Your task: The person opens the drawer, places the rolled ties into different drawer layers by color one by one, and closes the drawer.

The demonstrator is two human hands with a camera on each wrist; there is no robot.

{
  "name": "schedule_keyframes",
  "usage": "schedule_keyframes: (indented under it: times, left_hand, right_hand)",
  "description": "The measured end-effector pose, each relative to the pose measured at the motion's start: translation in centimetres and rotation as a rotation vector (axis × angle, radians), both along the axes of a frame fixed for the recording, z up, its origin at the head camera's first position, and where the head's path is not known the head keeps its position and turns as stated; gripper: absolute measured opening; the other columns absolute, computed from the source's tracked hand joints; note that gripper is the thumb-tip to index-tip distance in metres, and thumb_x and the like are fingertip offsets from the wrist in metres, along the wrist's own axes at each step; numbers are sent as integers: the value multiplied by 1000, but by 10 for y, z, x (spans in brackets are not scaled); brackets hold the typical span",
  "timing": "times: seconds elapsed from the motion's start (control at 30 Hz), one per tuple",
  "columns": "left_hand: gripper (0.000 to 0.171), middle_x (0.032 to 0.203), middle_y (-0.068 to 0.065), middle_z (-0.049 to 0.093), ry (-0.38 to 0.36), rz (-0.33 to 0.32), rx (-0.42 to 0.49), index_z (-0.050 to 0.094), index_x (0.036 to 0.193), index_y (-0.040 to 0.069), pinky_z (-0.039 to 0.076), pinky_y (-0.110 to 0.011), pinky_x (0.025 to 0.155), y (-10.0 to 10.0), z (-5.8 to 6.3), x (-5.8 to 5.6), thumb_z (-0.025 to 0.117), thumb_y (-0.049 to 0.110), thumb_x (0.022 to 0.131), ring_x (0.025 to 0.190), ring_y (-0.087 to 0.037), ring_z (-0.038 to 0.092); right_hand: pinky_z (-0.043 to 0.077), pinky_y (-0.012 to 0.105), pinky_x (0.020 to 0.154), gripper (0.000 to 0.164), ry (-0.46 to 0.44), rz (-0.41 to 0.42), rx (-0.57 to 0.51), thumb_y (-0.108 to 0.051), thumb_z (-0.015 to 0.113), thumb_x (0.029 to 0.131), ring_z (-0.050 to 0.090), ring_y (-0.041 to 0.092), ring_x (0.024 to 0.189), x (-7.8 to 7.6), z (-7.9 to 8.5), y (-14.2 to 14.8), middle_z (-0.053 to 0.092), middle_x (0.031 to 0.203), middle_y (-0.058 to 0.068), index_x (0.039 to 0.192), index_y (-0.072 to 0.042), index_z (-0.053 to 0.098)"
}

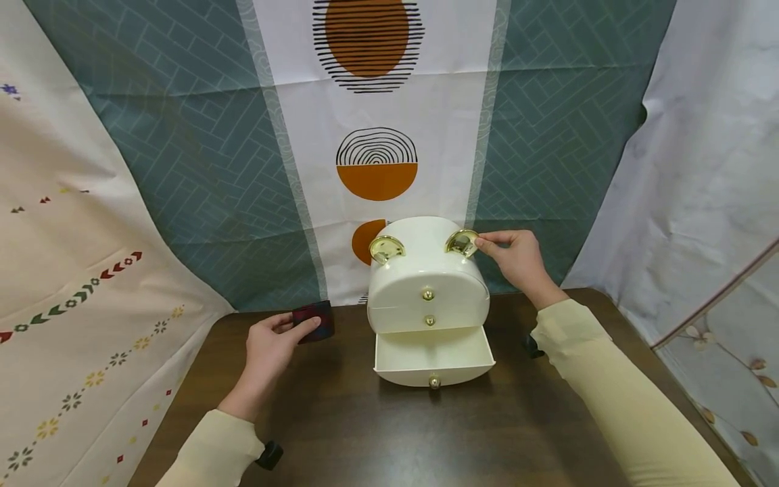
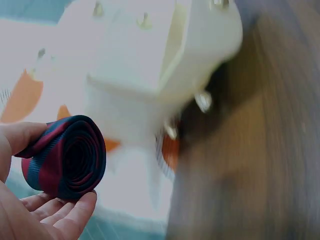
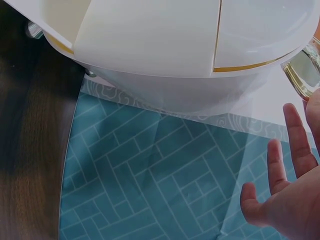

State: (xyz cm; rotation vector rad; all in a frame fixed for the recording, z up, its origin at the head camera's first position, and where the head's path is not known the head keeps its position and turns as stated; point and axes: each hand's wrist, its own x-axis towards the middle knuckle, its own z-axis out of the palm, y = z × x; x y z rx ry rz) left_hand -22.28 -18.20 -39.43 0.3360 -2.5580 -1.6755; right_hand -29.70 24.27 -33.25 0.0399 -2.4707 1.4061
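A cream box (image 1: 395,297) shaped like an alarm clock stands on the table with its lower drawer (image 1: 408,378) pulled out. Nothing lies in the part of the drawer that shows. To its left, my left hand (image 1: 270,348) grips a rolled necktie (image 2: 42,165), striped dark red and navy, thumb on one side and fingers on the other. My right hand (image 1: 518,260) pinches the edge of the right gold ear (image 1: 458,238) on top of the box. In the right wrist view the other fingers (image 3: 299,145) spread away from that ear.
Another gold ear (image 1: 387,247) tops the box's left side. Small gold knobs (image 1: 428,295) dot its front. The dark wooden table (image 1: 341,433) ends at a patterned cloth (image 1: 243,182) hanging behind, with pale cloths (image 1: 91,325) at the sides.
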Motion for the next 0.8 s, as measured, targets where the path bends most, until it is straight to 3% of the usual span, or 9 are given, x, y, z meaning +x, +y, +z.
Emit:
schedule_keyframes:
  times: [0.17,0.27,0.5,0.7,0.8]
  left_hand:
    - [70,108,-12,66,34,-107,53,60,118,8,55,-26,76,33,13,14,78,53,68,91,-16,65]
    - [66,105,-12,67,20,-182,108,61,116,9,55,-29,77,52,17,21,79,50,68,89,-17,66]
    - [50,95,-10,71,-27,-285,214,65,108,8,53,-28,71,91,22,29,81,38,70,81,-16,68]
    - [39,90,-9,72,-81,-355,196,68,103,4,53,-31,70,118,33,36,77,31,77,77,-14,67]
    - [39,91,-9,72,-91,-374,178,69,101,4,56,-36,74,127,27,34,77,33,77,77,-15,68]
  right_hand:
    - [49,44,89,43,8,2,8,-46,68,81,59,26,112,1,-1,1,68,111,13,105,-10,73]
    - [49,44,89,44,12,3,6,-46,68,81,59,26,112,0,-2,1,68,111,13,105,-10,73]
    - [50,43,88,42,20,3,-4,-46,69,81,60,25,110,-2,-2,-1,69,110,12,104,-11,73]
    - [49,44,89,41,15,-7,0,-45,69,81,60,26,111,-1,-3,0,69,110,12,103,-10,73]
    - [50,43,89,41,18,-5,-2,-45,69,81,60,25,110,0,-2,0,69,110,12,103,-11,73]
